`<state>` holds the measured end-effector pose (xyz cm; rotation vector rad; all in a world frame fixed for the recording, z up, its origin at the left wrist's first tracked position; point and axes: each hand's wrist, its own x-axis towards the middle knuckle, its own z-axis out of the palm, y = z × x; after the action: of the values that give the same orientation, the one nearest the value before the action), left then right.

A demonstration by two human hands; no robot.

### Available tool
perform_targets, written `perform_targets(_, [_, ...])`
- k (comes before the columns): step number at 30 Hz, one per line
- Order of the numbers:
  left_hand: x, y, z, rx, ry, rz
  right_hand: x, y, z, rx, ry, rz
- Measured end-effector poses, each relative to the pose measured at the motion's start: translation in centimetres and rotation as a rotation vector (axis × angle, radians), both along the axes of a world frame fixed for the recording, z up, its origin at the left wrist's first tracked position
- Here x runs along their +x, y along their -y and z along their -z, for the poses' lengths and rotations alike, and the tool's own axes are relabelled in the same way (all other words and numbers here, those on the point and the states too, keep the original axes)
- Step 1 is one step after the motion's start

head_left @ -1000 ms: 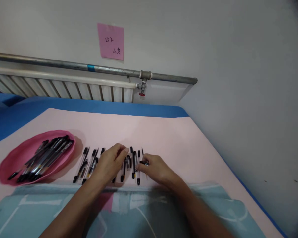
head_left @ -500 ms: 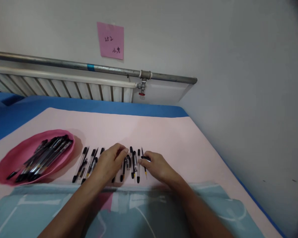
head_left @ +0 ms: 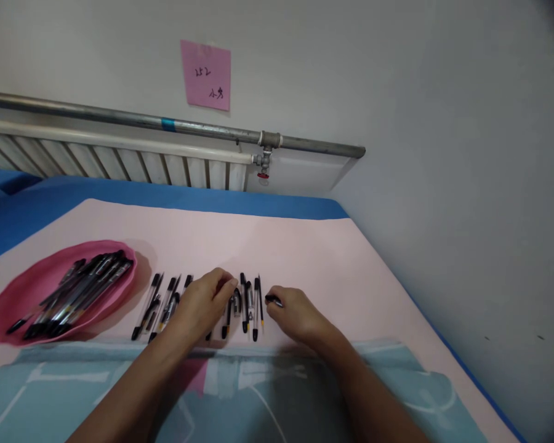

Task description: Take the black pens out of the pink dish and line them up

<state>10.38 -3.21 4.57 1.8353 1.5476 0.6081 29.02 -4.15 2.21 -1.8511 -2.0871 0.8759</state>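
Note:
Black gel pens taken apart lie in groups on the pink table covering. Over the middle of the row, my left hand [head_left: 206, 303] is curled with its thumb near the forefinger; whatever it holds, if anything, is hidden. A black pen cap [head_left: 273, 300] is pinched in my right hand [head_left: 295, 312], just right of the row. Close by that hand lie a clear pen barrel [head_left: 256, 307] with black ends and a thin dark refill [head_left: 261, 301] with a yellow end, side by side. More pen parts [head_left: 148, 311] lie left of my left hand.
A pink oval basin [head_left: 9, 301] filled with black pens stands at the left. Blue patterned cloth [head_left: 268, 394] covers the near side. Behind the table [head_left: 305, 246] are a white radiator [head_left: 120, 160], a metal pipe [head_left: 212, 129] and a wall with a pink note [head_left: 206, 80].
The refill has shifted left and now lies right beside the clear barrel. My right hand has moved slightly away to the right with the cap. My left hand has stayed in place.

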Motion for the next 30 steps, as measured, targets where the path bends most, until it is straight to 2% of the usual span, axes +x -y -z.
perform_targets(3, [0.0,0.0,0.1,0.001,-0.003,0.01,0.1,-0.1,0.1,0.017,-0.048,0.06])
perform_targets(9, [-0.1,-0.1,0.2,0.005,0.001,0.002,-0.3,0.1,-0.3,-0.12,-0.356,0.171])
perform_targets(15, [-0.1,0.1,0.1,0.009,-0.003,0.009,0.1,-0.1,-0.2,-0.133,-0.427,0.208])
perform_targets(19, [-0.1,0.1,0.1,-0.001,-0.018,0.003,0.9,-0.2,-0.3,-0.073,-0.414,0.242])
perform_targets(22, [-0.1,0.0,0.3,0.002,-0.031,0.005,1.2,-0.3,-0.4,-0.004,-0.323,0.258])
perform_targets(30, [-0.2,0.0,0.7,0.011,-0.021,0.025,0.7,-0.5,0.5,0.062,-0.159,0.141])
